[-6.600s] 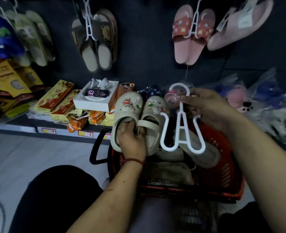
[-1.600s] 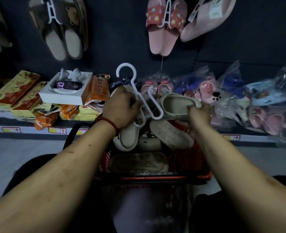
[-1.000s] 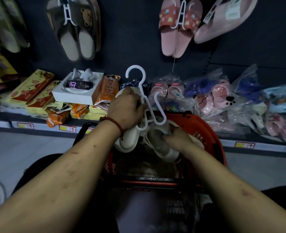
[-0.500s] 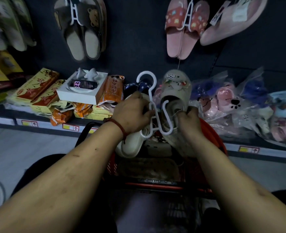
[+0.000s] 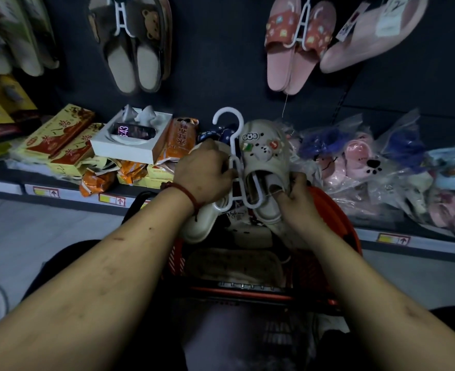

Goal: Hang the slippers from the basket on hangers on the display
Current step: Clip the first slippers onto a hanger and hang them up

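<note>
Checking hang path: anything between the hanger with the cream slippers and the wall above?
Nothing visible. Above the white hanger and cream slipper the dark wall is bare, between the brown bear slippers and the pink slippers.

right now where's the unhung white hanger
Head view, centre, above the red basket: the left hand grips the white hanger, one prong at the cream slipper in the right hand.

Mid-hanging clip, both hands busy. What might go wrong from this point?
1. The charm-decorated cream slipper looks only partly on the right prong of the white hanger; if the right hand releases early, it may drop into the red basket.
2. The left hand grips hanger and the other cream slipper, so that slipper might slide off when lifted.
</note>
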